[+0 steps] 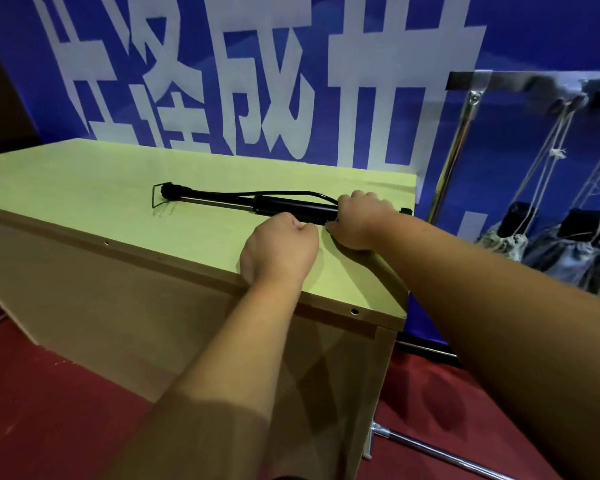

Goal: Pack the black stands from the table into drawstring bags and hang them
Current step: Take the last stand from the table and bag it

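One black stand [257, 201] lies folded on the pale green table top [101, 188], its knobbed end pointing left and a thin black cord arching over it. My right hand [359, 221] curls round the stand's thick right end near the table's right edge. My left hand [281, 251] is a fist just in front of the stand's thick part, fingers tucked under; what it holds is hidden. Several filled drawstring bags [568, 251] hang by pale cords from a rail [520, 81] at the right.
The table is a tall wooden box with a brown front edge [118, 251]. A blue banner with large white characters [222, 81] stands right behind it. A chrome rack pole [454, 150] rises beside the table's right corner. Red carpet [49, 410] covers the floor.
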`<state>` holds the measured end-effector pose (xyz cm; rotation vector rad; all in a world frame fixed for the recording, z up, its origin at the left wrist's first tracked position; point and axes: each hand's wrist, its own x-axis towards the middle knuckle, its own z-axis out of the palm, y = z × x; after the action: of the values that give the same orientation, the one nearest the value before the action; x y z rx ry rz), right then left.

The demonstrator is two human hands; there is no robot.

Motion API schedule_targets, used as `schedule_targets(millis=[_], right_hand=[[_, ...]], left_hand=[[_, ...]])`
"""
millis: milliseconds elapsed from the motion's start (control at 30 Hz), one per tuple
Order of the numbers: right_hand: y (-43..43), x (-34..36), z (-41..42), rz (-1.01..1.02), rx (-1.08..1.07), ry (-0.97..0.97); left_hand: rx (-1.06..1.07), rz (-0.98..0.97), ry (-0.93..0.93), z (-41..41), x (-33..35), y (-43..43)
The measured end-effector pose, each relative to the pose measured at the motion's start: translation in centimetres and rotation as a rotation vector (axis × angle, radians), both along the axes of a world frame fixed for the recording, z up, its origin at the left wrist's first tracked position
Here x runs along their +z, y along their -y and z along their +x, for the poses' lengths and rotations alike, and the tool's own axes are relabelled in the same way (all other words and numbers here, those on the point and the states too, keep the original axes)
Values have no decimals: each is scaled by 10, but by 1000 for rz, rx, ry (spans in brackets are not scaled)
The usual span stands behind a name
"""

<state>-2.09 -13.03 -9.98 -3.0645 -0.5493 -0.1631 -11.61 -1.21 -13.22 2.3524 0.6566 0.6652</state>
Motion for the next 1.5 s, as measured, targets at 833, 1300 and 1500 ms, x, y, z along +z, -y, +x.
schedule_targets(millis=[833, 1300, 1500], right_hand=[[115, 30, -100, 461, -128, -237], [258, -17, -200, 931, -284, -477], [291, -68, -210, 1068, -308, -316]], left_hand=[[-497, -680, 26, -30, 31, 44], [-961, -1139, 187, -74, 12, 223], [-1001, -856, 189, -72, -29, 281]])
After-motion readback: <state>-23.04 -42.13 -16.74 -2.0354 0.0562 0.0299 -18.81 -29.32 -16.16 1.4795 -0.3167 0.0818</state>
